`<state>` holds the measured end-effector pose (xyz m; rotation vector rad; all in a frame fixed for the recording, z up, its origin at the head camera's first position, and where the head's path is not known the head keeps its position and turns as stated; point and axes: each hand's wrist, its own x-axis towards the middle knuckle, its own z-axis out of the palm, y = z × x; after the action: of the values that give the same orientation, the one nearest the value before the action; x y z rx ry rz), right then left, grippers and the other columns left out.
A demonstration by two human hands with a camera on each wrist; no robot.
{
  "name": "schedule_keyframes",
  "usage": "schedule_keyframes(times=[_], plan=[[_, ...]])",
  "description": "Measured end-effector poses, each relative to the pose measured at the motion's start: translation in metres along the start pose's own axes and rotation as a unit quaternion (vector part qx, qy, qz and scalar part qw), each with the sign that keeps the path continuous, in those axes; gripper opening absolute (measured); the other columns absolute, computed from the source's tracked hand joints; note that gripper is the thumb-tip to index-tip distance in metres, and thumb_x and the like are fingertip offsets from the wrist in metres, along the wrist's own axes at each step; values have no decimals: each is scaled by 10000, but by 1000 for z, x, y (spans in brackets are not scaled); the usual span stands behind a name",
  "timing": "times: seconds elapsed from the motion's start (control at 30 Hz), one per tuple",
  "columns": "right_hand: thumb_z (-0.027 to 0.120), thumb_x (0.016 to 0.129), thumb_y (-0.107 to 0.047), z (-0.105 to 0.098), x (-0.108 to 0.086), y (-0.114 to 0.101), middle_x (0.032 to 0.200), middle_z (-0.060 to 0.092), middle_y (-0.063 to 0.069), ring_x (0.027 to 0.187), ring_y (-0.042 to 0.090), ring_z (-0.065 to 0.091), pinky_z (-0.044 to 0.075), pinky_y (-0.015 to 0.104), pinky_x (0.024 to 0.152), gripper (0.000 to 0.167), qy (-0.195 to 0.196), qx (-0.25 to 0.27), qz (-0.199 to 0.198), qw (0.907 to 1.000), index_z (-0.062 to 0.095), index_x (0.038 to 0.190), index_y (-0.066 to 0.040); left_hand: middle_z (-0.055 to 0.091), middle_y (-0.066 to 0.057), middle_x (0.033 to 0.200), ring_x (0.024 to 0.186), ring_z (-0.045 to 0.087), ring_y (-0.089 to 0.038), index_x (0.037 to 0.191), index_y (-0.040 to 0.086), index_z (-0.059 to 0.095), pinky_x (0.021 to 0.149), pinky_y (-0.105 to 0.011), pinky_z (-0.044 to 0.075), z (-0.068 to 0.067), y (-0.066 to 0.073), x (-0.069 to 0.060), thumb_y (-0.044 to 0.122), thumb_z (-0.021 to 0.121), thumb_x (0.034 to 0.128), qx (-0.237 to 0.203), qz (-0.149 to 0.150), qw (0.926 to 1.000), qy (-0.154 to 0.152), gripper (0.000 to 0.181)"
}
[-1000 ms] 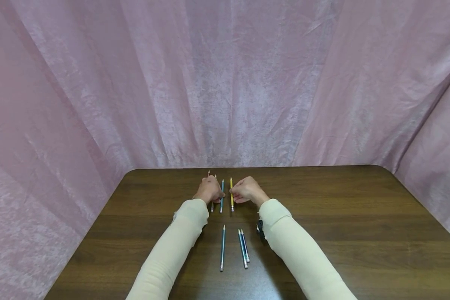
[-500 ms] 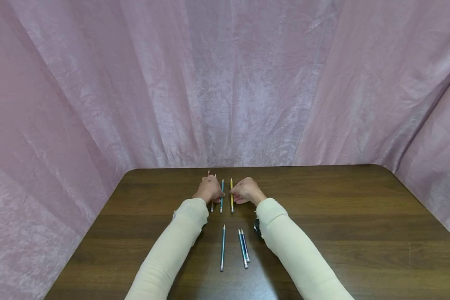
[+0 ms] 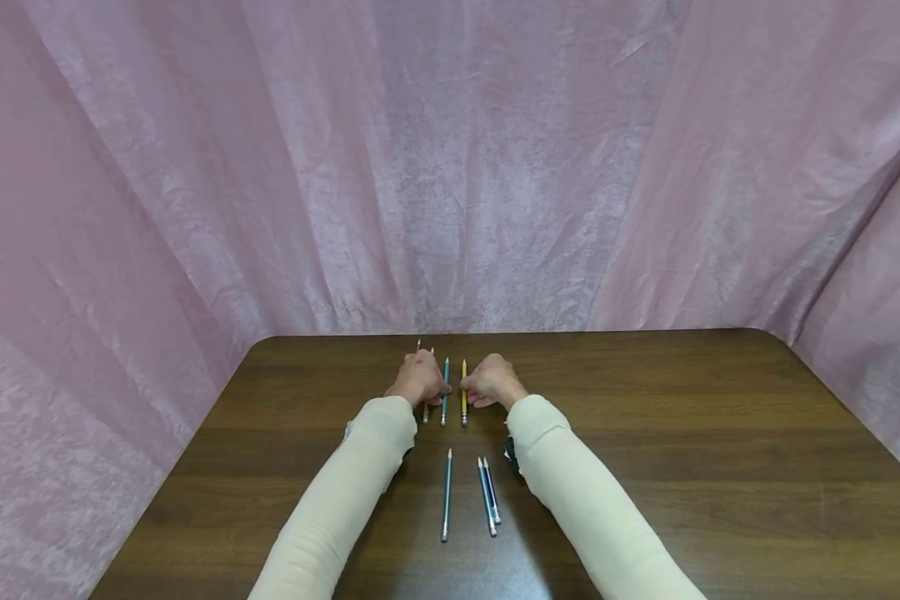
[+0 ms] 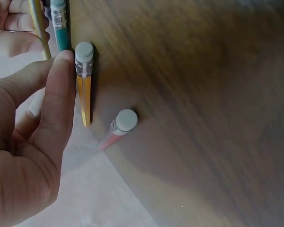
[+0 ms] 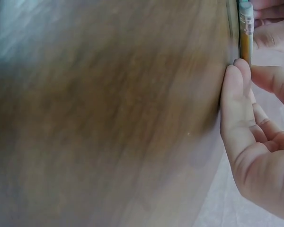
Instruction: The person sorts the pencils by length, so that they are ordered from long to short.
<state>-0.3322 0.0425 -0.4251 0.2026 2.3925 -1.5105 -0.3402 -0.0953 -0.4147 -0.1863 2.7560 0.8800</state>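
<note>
In the head view my left hand [image 3: 420, 379] pinches a teal pencil [image 3: 446, 371] between thumb and finger, near the table's far edge. My right hand [image 3: 493, 381] pinches a yellow pencil [image 3: 464, 408] just to its right; the two lie roughly parallel, a small gap apart. An orange-yellow pencil [image 4: 85, 101] lies close beside my left fingers in the left wrist view. Farther out is a pinkish-red pencil [image 4: 114, 132], mostly covered by my left hand in the head view. All have pale erasers toward me and tips pointing away.
Nearer me on the brown wooden table [image 3: 682, 433] lie a single blue-teal pencil [image 3: 447, 496] and, to its right, a teal pencil [image 3: 487, 497] almost touching a dark blue pencil [image 3: 492, 492]. A pink curtain [image 3: 495, 167] hangs behind the far edge.
My right forearm has swung slightly inward to the left, and the yellow pencil has shifted a little toward me. My left hand and the other pencils look unmoved.
</note>
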Motion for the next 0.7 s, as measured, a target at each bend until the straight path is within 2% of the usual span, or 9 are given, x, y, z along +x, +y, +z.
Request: schedule_keyframes(times=[0.17, 0.37, 0.7], plan=[[691, 856, 10, 3, 5, -2, 625, 661, 106, 499, 132, 624, 618, 281, 551, 61, 147, -195, 259, 9994, 660, 822, 50, 671, -109, 662, 542, 690, -166, 752, 2, 700, 536, -277, 594, -1, 0, -2, 81, 808, 850, -81, 20, 10000, -22, 166], [712, 866, -7, 5, 7, -4, 656, 673, 124, 528, 157, 645, 613, 280, 536, 85, 180, -313, 369, 9987, 654, 848, 52, 651, -130, 715, 562, 698, -177, 826, -28, 712, 530, -272, 596, -2, 0, -3, 70, 801, 855, -209, -31, 9998, -34, 136], [741, 860, -10, 6, 10, -4, 655, 674, 122, 543, 162, 653, 616, 289, 541, 99, 195, -405, 420, 9981, 662, 839, 47, 665, -114, 701, 569, 699, -173, 738, -2, 707, 546, -271, 598, -2, 1, -3, 86, 785, 875, -5, 20, 10000, -78, 180]])
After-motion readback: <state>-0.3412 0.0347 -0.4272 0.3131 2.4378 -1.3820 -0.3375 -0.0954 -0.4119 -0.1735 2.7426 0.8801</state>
